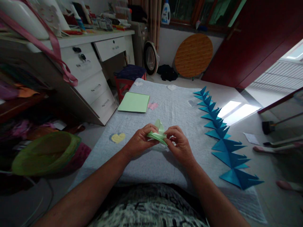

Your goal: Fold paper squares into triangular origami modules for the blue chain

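A partly folded piece of light green paper (158,135) is held up between both hands, just above the cloth-covered table. My left hand (144,137) pinches its left side, thumb below and fingers above. On the right, my right hand (177,142) grips the other edge between thumb and fingers, with the remaining fingers curled. One rounded flap of the paper stands up at its middle. Beyond my left hand lies a stack of flat green paper sheets (134,102). Along the table's right side stands a row of several blue folded paper birds (221,145).
A pale cloth (175,104) with heart patches covers the table. To the left are a white desk (87,69) with drawers and a green-rimmed basket (47,154). Behind the table stand a stool (131,73), an open washing machine (150,58) and a round wooden board (194,55).
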The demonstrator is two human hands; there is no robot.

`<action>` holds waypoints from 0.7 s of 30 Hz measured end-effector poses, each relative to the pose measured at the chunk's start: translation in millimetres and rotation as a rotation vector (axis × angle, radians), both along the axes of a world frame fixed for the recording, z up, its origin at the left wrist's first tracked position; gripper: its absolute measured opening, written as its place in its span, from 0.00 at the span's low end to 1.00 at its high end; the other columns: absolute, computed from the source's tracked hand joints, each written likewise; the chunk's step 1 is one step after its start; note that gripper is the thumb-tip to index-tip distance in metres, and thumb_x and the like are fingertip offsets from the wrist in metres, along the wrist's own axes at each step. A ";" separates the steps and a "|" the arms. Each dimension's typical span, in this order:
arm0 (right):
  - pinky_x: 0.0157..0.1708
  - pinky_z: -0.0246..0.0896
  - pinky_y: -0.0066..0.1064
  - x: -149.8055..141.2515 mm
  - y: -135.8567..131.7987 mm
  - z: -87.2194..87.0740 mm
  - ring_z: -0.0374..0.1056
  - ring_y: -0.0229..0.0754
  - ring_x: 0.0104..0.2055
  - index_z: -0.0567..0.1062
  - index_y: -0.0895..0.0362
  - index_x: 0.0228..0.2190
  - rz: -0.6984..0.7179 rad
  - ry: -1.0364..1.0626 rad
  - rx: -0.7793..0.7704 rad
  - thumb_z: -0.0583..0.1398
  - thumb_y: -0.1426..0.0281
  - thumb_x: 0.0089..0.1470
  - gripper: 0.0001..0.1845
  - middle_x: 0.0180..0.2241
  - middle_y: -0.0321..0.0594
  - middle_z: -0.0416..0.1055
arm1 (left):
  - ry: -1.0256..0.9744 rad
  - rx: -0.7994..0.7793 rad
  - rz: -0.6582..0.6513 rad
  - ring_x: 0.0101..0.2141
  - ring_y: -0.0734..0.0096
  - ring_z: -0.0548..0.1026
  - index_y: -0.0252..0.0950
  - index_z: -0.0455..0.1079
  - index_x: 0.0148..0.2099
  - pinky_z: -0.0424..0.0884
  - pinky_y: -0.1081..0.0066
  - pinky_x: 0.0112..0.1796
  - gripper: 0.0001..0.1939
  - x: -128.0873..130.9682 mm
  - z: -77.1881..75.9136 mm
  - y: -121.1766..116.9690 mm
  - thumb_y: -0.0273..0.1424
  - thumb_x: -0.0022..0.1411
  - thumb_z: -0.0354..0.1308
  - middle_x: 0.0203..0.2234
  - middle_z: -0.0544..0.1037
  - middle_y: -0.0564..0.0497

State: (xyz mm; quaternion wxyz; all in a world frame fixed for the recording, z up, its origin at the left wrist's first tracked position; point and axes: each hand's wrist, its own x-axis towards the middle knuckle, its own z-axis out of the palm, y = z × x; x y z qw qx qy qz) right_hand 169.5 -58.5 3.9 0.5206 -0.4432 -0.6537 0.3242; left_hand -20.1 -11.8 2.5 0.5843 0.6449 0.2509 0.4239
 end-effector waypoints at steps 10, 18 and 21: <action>0.29 0.63 0.26 0.3 0.5 -3.3 0.66 0.36 0.36 0.76 0.52 0.34 0.011 -0.076 0.019 0.60 0.78 0.56 0.09 0.39 0.37 0.66 | 0.028 0.050 0.067 0.42 0.69 0.71 0.37 0.74 0.37 0.66 0.71 0.44 0.09 -1.5 -1.7 -0.1 0.29 0.55 0.70 0.40 0.70 0.50; 0.32 0.64 0.29 0.5 0.1 -1.0 0.67 0.37 0.37 0.75 0.53 0.35 0.033 -0.135 0.084 0.58 0.79 0.57 0.10 0.41 0.39 0.67 | -0.403 -0.491 0.062 0.36 0.67 0.74 0.41 0.63 0.57 0.72 0.67 0.38 0.34 2.7 2.3 -0.7 0.54 0.56 0.64 0.43 0.73 0.47; 0.32 0.64 0.29 -0.5 -0.3 -2.1 0.68 0.39 0.38 0.75 0.53 0.35 0.061 -0.177 0.101 0.57 0.79 0.57 0.10 0.42 0.41 0.67 | -0.377 -0.576 0.132 0.36 0.68 0.74 0.38 0.66 0.53 0.72 0.69 0.37 0.32 4.1 4.6 0.9 0.52 0.55 0.66 0.43 0.72 0.48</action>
